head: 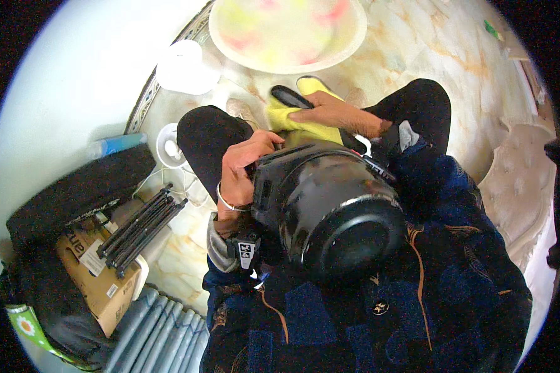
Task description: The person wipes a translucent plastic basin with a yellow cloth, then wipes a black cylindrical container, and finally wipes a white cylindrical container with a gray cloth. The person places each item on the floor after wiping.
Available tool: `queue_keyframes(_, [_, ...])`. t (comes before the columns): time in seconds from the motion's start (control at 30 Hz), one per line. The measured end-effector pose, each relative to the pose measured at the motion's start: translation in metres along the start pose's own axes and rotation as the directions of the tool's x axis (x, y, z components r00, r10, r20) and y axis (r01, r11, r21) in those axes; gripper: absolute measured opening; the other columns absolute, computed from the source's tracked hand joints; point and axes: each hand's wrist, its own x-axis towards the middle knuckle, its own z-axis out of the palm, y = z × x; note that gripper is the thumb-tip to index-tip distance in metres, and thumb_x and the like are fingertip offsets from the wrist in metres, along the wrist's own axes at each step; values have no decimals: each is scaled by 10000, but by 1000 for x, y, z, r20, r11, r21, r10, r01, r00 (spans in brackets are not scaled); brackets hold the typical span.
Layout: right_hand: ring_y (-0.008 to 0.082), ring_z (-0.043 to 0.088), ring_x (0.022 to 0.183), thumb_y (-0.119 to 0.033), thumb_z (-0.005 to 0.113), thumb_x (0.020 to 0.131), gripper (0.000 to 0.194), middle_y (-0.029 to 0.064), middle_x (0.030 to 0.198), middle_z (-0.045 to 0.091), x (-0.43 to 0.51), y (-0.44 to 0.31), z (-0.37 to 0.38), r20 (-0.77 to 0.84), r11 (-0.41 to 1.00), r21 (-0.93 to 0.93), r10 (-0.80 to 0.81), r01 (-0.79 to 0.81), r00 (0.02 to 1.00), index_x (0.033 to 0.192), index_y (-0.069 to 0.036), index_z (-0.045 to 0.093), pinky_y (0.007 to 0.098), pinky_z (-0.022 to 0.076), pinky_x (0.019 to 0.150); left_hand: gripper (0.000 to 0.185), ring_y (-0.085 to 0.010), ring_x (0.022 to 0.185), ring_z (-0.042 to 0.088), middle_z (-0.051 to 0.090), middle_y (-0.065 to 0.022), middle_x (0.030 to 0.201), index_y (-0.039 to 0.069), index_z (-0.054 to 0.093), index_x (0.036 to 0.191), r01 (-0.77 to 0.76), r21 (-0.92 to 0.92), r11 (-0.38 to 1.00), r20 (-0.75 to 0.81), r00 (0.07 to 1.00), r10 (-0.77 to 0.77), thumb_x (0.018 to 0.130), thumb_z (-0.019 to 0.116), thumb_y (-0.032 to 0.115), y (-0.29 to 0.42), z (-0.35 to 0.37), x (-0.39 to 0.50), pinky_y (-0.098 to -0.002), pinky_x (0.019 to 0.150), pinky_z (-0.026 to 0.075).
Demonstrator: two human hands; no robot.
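Note:
A large, glossy black rounded object (pixel 340 205) with a dark circular end rests against my lap; I cannot tell what it is. My left hand (pixel 245 168), wearing a white bangle, grips its upper left edge. Just beyond it, my right hand (pixel 336 112) holds a soft yellow cloth-like item (pixel 280 116). A black oval part (pixel 291 96) shows on that item, beside the right fingers. The palm hides part of the yellow item, and the far side of the black object is out of sight.
A large basin (pixel 284 35) with pink and yellow patches stands ahead on the marbled floor. Left are a white bowl (pixel 168 147), a cord, black folded rods (pixel 140 228) over a cardboard box (pixel 91 275), and a black bag (pixel 46 275). A beige cushioned surface (pixel 518 186) lies right.

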Motion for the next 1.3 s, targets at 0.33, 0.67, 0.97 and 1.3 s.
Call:
queue_keyframes(0.33, [245,670,955,-202,752,810,571,135,1106,665,-152,-69,-67,-511,689,537,-193,487,837,1273,24,506,369,551,853,193,-212,650,547,555,-95,684,-11,564,768,131,226,965,-62,991,-119,635,682,65,-20,-2,5,-286,618,422])
queue_keyframes(0.67, [157,657,829,-115,663,825,313,68,953,707,-211,-47,-64,-587,935,327,86,137,805,1087,54,668,284,510,748,286,-312,708,578,570,-142,712,21,573,798,185,369,911,16,979,-205,570,733,81,-31,18,10,-365,626,445])
queue_keyframes(0.97, [408,577,1091,-189,626,774,366,155,1107,664,-200,-76,-51,118,475,-664,-697,578,708,1108,-38,626,524,427,918,279,-387,774,588,592,-177,760,23,599,831,104,417,903,31,991,-129,563,669,52,-44,31,7,-420,658,456])
queue_keyframes(1.3, [221,600,750,-77,607,863,165,82,864,625,-196,-108,-60,-541,915,-369,-354,162,763,999,2,656,326,466,706,300,-417,786,585,598,-192,813,10,593,841,85,407,910,25,994,-104,543,622,-2,-47,31,6,-414,661,462])
